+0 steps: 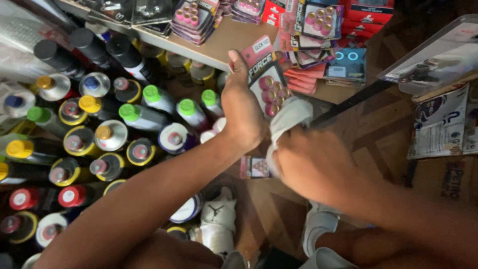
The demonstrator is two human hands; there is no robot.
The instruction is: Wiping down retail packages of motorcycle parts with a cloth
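Observation:
My left hand (241, 107) grips a flat blister pack (266, 79) with a pink card and several round pink pieces under clear plastic. It holds the pack upright by its left edge, in front of a wooden shelf. My right hand (311, 164) is closed on a pale grey cloth (291, 117) and presses the cloth against the lower right part of the pack. Part of the pack is hidden behind the cloth. A second small pink pack (254, 168) shows just below, between my two wrists.
A wooden shelf (229, 42) carries several more blister packs (196, 17). Below it at left stand many spray cans (112, 134) with green, yellow, red and white caps. A clear plastic package (438, 55) and cardboard lie at right. My white shoes (219, 224) rest on the wooden floor.

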